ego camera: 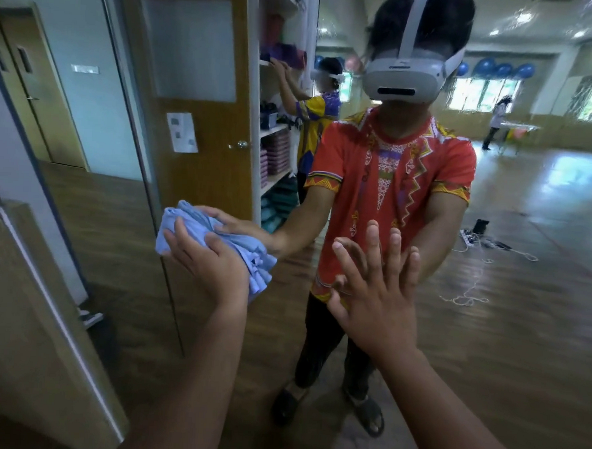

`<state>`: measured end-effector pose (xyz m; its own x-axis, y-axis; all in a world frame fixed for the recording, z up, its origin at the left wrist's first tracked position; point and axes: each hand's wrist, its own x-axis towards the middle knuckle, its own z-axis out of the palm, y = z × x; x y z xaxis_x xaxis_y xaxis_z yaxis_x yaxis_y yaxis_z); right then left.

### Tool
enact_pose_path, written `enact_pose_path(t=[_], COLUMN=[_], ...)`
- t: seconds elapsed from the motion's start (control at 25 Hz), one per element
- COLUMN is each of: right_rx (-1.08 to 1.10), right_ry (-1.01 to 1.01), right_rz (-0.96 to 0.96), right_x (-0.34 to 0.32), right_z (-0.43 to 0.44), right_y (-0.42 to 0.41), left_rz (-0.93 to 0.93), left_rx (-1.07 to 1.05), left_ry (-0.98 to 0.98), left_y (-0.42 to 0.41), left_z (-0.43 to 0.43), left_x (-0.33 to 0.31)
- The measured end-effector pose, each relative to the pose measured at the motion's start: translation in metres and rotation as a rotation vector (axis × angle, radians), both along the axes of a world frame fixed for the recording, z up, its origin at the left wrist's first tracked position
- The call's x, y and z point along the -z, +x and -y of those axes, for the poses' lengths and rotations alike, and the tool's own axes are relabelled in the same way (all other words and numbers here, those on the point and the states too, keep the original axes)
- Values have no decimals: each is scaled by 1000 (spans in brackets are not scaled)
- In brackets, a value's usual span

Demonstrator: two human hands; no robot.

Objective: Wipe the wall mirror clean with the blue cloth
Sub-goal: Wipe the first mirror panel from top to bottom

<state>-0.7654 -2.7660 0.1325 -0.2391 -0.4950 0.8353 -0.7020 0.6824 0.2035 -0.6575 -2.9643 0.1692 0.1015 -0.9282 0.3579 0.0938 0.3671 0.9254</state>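
The wall mirror (505, 321) fills most of the view and reflects me in a red patterned shirt. My left hand (207, 257) grips the bunched blue cloth (185, 225) and holds it against the glass near the mirror's left edge, at about waist height. My right hand (377, 290) lies flat on the mirror with its fingers spread and straight, to the right of the cloth. Small water spots show on the glass near the top right.
The mirror's left edge (168, 286) meets a wall corner and a wooden panel (36, 313) at the left. In the reflection are a wooden door, shelves with another person beside them, a wood floor and cables on it.
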Motion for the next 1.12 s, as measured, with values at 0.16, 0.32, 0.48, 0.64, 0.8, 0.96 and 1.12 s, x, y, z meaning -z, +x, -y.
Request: enact_pose_path(t=[0.16,0.32,0.48,0.64,0.8,0.96,1.12], right_rx=[0,-3,-3,2,18,-4,-21], right_ry=[-5,-13,-18,-32,-27,-47,-38], right_rz=[-4,-17,-17,-25,-11,16,53], right_x=[3,4,4,3,2,-2,-6], right_z=[3,4,5,6,5,3,-2], right_y=[-3,-4,-3,-1,3,9,15], left_rz=[18,127,247,288,364,452,436], left_rx=[48,-4,-37,-27,31,83,139], left_ry=[-291,-496,-628,-590,-482,-397,-329], left_y=[-10,-16,-14,-8,6,16,18], left_z=[-9,-2,13,19,16,12,8], left_x=[-43,-35,13,60,92,94,89])
